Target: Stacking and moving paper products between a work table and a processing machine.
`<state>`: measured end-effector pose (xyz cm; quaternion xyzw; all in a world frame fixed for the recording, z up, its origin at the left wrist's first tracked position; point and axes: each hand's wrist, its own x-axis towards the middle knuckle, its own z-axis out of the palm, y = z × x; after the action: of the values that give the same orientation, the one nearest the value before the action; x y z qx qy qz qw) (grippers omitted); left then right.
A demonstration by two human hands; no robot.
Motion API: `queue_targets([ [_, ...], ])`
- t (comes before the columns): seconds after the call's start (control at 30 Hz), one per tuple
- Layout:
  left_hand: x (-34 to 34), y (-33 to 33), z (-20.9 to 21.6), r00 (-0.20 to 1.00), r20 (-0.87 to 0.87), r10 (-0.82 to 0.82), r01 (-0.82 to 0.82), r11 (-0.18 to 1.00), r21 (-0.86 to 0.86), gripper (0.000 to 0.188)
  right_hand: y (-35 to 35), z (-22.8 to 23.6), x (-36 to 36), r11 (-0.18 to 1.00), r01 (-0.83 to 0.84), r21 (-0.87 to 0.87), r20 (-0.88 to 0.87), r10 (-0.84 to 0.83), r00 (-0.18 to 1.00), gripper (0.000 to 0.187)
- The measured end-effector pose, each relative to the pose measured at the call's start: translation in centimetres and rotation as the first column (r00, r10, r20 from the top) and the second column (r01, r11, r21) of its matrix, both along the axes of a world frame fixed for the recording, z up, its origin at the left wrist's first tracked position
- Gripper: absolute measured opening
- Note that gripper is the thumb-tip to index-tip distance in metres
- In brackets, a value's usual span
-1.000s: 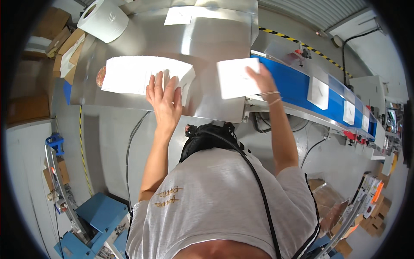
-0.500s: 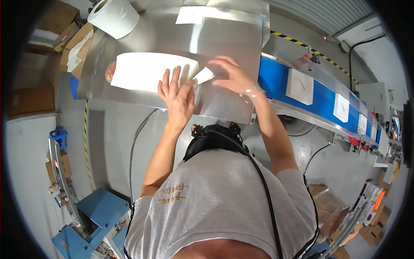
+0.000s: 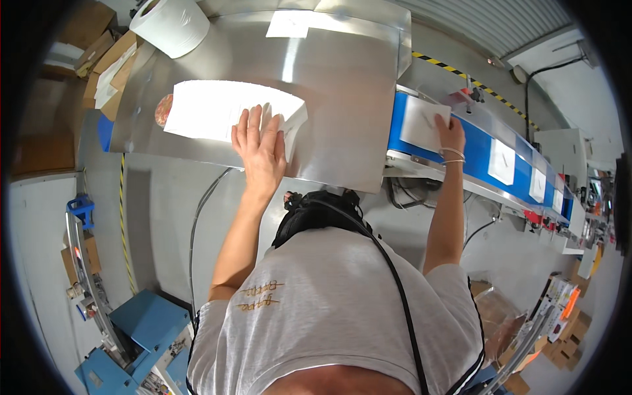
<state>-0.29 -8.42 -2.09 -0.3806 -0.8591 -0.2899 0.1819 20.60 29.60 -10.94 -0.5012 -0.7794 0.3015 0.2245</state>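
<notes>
My left hand (image 3: pixel 261 150) lies with fingers stretched over the near right end of a long row of overlapping white paper packets (image 3: pixel 214 108) on the metal table. At the row's far left end sits a round reddish, speckled object (image 3: pixel 164 110), partly hidden by the paper. Over at the right, my right hand (image 3: pixel 451 137) pinches the right edge of a flat white square packet (image 3: pixel 419 124) at the start of the blue conveyor belt (image 3: pixel 477 146). Further along the belt lies another white packet (image 3: pixel 501 162) with a thin dark mark, followed by more of them.
A large white paper roll (image 3: pixel 170 27) stands at the back left of the metal table (image 3: pixel 342 99). One white sheet (image 3: pixel 288 24) lies near its far edge. Open cardboard boxes (image 3: pixel 108 76) are at the left. A clear guard (image 3: pixel 484 112) runs along the belt's far side.
My right hand has moved from beside the row across to the belt, now holding a packet there. Packets on the belt have shifted rightward. My left hand has flattened onto the row.
</notes>
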Motion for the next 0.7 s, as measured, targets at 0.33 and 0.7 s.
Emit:
queue_targets([
  [0.33, -0.3, 0.0, 0.2, 0.999, -0.017, -0.047, 0.046, 0.997, -0.067, 0.025, -16.1, 8.0, -14.2, 0.483, -0.875, -0.031, -0.348, 0.816, 0.462, 0.044],
  [0.7, -1.6, -0.8, 0.0, 0.999, 0.034, 0.015, -0.014, 0.999, -0.031, 0.037, -10.0, 2.3, -7.8, 0.803, -0.460, -0.379, -0.470, 0.261, 0.843, 0.032],
])
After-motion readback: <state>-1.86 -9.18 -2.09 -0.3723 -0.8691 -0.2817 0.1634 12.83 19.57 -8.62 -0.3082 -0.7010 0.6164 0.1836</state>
